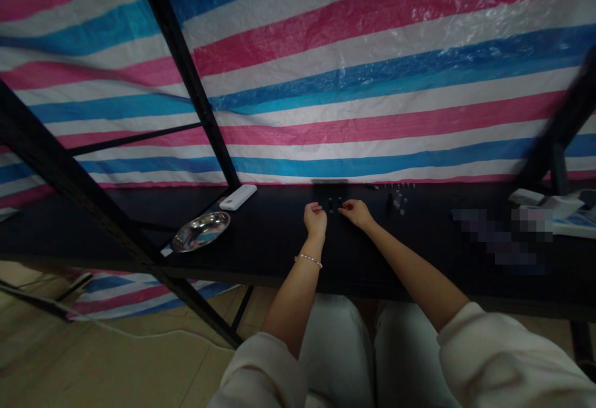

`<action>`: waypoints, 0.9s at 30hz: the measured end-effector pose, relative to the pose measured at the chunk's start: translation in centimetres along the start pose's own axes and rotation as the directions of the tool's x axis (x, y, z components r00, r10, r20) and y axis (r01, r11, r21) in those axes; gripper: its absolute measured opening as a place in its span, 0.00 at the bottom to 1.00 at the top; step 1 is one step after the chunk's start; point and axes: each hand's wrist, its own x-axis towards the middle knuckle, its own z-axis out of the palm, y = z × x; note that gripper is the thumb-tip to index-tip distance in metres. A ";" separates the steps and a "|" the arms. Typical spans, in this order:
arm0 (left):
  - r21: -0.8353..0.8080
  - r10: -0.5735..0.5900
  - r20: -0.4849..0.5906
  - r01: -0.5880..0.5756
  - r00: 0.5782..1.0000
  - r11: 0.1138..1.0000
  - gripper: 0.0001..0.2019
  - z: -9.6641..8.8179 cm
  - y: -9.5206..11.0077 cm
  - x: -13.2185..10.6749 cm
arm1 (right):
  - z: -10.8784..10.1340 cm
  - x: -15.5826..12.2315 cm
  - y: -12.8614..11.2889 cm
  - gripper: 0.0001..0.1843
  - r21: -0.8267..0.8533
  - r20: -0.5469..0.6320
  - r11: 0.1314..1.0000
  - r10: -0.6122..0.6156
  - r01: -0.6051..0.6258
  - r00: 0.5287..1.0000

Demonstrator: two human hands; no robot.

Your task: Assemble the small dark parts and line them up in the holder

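Pale trousers (335, 346) and sleeves lie nearest; beyond them both forearms reach over the black tabletop (265, 243), toward twelve o'clock. A beaded bracelet (308, 261) circles the left wrist; it seems wise to hold that wrist just high enough for the beads to clear the surface.

The left hand (315, 219) has its fingers loosely curled inward; whether they hold anything cannot be told. At its two o'clock, in the gap between the hands, stands a small dark cylinder (330, 205). The right hand (357, 213) brings thumb and fingertips close together at a second dark cylinder (339, 201), just toward ten o'clock from that hand; the gap is narrow, but a firm grip cannot be confirmed. Such slight, upright pieces likely tip easily, so a light fingertip pinch and a straight lift or set-down would suit them, with the left fingers ready to steady the neighbour.

At three o'clock from the right hand, small clear vials (397, 200) stand close; the right forearm should avoid sweeping that way. Farther back, toward two o'clock, runs a row of tiny pieces (403, 185), before the striped tarpaulin (372, 116).
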 end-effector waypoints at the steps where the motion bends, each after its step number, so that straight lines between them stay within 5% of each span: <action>1: -0.003 -0.003 -0.002 0.003 1.000 1.000 0.14 0.0 0.0 0.0 | 0.1 0.1 0.0 0.08 -0.010 0.008 1.000 0.003 -0.003 1.000; 27: -0.032 -0.016 0.000 0.016 1.000 0.999 0.10 0.0 -0.2 -0.1 | -0.1 0.0 -0.6 0.07 -0.016 0.090 0.999 -0.044 0.045 0.995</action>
